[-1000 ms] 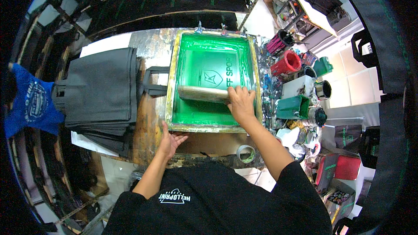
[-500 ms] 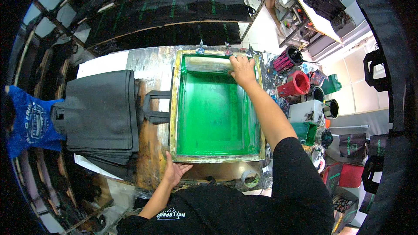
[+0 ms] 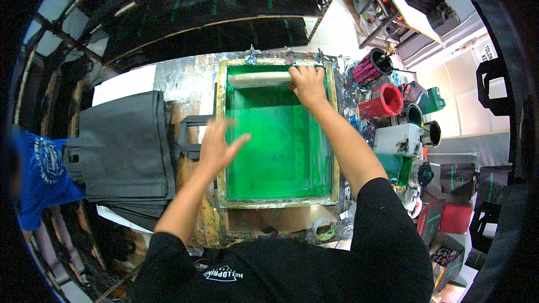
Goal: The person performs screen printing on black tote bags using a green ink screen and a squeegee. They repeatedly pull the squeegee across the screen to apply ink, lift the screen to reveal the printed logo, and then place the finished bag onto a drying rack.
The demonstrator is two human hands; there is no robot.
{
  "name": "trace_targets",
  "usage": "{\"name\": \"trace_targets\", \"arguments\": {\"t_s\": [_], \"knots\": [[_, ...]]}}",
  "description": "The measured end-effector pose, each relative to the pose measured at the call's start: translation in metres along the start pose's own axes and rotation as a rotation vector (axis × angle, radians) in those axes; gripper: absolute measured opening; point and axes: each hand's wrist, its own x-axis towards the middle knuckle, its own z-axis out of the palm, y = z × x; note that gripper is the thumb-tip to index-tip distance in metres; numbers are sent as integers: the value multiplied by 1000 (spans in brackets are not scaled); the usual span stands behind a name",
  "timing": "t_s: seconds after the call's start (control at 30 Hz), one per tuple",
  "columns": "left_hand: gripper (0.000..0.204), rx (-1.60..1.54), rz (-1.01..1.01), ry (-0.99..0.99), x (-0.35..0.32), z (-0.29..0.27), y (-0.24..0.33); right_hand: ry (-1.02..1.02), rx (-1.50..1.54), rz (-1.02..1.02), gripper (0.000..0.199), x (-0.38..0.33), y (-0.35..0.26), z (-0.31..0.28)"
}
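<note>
A screen-printing frame [image 3: 222, 189] with a green-inked mesh [image 3: 269, 151] lies flat on the table. Along its far inner edge is a pale squeegee [image 3: 258, 81], its right end gripped by my right hand [image 3: 309, 87]. My left hand [image 3: 216, 145], smeared by motion, hovers at the frame's left side with the thumb apart from the fingers and nothing in it. Black bag handles [image 3: 192, 150] stick out from under the frame's left edge. To the left lies a stack of black bags [image 3: 120, 146].
Metal hinge clamps [image 3: 251, 55] line the frame's far edge. On the right stand a red ink tub [image 3: 383, 101], a pink-streaked black pot [image 3: 373, 66] and a green ink jar [image 3: 397, 169]. A tape roll [image 3: 324, 228] lies near me. A person in blue [image 3: 48, 171] is at far left.
My left hand has risen from the frame's near left corner to its left side. My right hand still grips the squeegee, which now shows a broader pale face. The view has shifted slightly.
</note>
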Motion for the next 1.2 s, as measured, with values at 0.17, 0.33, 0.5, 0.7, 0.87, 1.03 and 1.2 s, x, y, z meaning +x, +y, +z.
{"name": "trace_targets", "arguments": {"t_s": [0.17,0.33,0.5,0.7,0.87,1.03,1.2], "knots": [[79,469,308,139,146,28,3,-272,40,-16,41,23,21,-26],[77,528,171,-88,167,61,-28,-250,50,76,31,16,11,-7],[72,551,220,-65,158,62,-19,-209,48,42,32,4,13,-11],[66,503,221,-69,93,55,-7,-292,49,27,33,-51,-15,-31],[62,492,277,-18,21,55,1,-267,83,-7,36,-118,-42,-47],[60,457,276,-52,-52,49,26,-315,79,15,38,-189,-73,-73],[58,428,291,-21,-127,43,45,-248,120,15,46,-261,-104,-94]]}}
